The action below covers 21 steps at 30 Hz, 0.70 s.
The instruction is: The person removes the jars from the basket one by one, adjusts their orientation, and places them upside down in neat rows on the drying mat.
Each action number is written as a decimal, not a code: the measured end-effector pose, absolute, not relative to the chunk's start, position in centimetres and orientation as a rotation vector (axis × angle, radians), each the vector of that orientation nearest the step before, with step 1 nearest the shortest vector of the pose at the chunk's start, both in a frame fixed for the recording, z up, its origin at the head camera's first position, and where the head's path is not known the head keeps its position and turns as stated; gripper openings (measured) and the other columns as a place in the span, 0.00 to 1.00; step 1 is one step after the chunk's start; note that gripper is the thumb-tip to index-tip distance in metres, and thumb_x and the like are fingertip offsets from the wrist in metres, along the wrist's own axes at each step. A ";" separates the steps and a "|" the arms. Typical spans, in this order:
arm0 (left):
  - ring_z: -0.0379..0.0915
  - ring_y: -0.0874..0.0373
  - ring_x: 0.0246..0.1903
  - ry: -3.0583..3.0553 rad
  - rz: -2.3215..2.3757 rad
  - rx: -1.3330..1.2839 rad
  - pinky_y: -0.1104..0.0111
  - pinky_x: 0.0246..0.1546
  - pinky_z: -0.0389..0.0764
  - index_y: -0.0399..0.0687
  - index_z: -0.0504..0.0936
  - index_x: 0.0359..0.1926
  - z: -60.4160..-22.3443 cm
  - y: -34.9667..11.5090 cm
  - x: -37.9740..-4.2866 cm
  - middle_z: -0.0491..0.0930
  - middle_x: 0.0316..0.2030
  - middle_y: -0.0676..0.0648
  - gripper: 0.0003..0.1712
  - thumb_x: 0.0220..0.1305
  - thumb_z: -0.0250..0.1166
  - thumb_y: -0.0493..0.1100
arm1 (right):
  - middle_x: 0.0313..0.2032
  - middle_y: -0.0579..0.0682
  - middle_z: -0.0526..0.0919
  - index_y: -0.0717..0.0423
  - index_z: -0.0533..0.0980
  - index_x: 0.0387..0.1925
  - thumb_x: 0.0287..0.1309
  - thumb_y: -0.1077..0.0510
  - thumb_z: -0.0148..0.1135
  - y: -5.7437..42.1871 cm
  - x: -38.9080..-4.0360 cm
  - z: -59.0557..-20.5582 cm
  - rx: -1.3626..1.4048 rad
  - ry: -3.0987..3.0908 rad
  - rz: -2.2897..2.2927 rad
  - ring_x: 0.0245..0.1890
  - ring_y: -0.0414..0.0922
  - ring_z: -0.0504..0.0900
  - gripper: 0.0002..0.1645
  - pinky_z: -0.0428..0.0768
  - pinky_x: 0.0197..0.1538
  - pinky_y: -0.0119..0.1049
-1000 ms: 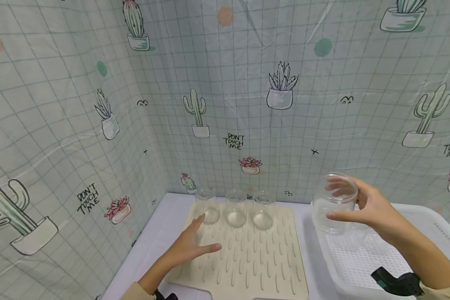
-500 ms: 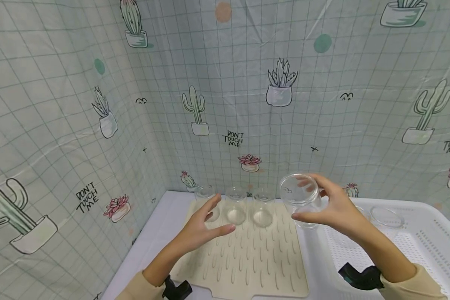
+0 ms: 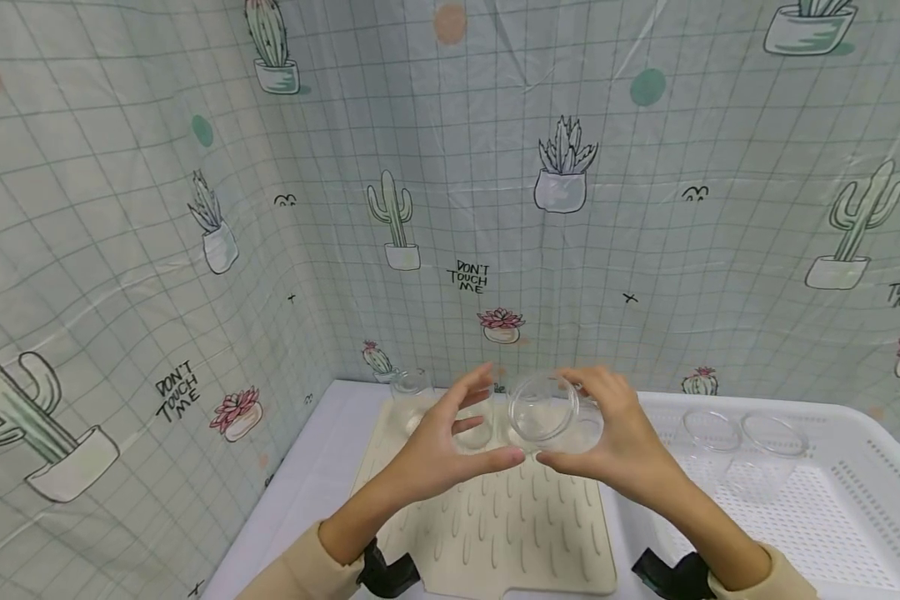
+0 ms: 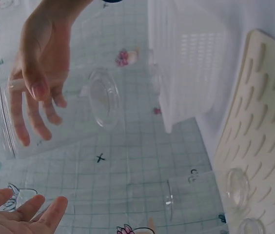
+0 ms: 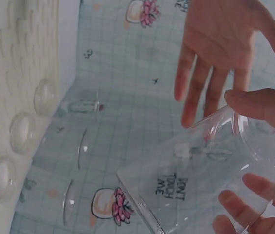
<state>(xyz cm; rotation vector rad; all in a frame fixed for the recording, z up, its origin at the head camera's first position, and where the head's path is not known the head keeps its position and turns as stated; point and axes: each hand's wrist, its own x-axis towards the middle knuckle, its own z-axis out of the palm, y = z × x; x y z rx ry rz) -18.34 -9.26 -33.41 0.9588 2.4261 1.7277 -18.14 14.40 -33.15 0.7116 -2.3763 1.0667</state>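
A clear, wide-mouthed jar (image 3: 543,412) is held up over the mat by my right hand (image 3: 626,442). Thumb and fingers wrap around it near one end, as the right wrist view shows on the jar (image 5: 176,180). My left hand (image 3: 450,442) is beside the jar's left side, fingers spread and thumb out, with a gap to the jar (image 4: 86,117) in the left wrist view. Behind the hands, similar clear jars (image 3: 411,400) stand in a row along the back of the beige ridged mat (image 3: 525,533), partly hidden by the hands.
To the right is a white perforated basket (image 3: 855,500) with two clear jars (image 3: 771,458) inside. A patterned curtain (image 3: 615,250) hangs behind and to the left of the white table (image 3: 300,467).
My right hand has carried the jar leftward from over the basket to above the mat, tilting its end toward the head camera. My left hand has moved right and up, close to it.
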 end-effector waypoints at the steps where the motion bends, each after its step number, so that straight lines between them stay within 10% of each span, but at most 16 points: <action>1: 0.55 0.61 0.63 2.428 1.733 0.978 0.62 0.57 0.67 0.70 0.50 0.68 -33.3 -9.0 -18.3 0.56 0.64 0.63 0.48 0.51 0.69 0.55 | 0.46 0.38 0.72 0.47 0.71 0.53 0.23 0.47 0.82 14.2 -18.0 -33.2 0.720 -2.362 1.056 0.47 0.42 0.64 0.48 0.66 0.44 0.45; 15: 0.64 0.55 0.55 2.524 1.709 0.954 0.60 0.49 0.73 0.55 0.59 0.65 -31.0 -7.0 -15.8 0.65 0.58 0.50 0.45 0.48 0.72 0.49 | 0.45 0.44 0.72 0.50 0.72 0.52 0.14 0.53 0.81 12.3 -17.2 -33.8 0.767 -2.248 0.823 0.44 0.44 0.64 0.50 0.59 0.44 0.42; 21: 0.68 0.62 0.48 2.568 1.693 0.953 0.65 0.44 0.75 0.62 0.60 0.63 -32.4 -6.6 -16.7 0.66 0.56 0.57 0.42 0.48 0.70 0.57 | 0.45 0.45 0.73 0.51 0.72 0.52 0.13 0.58 0.76 11.9 -17.1 -34.1 0.795 -2.203 0.711 0.42 0.46 0.65 0.49 0.60 0.44 0.42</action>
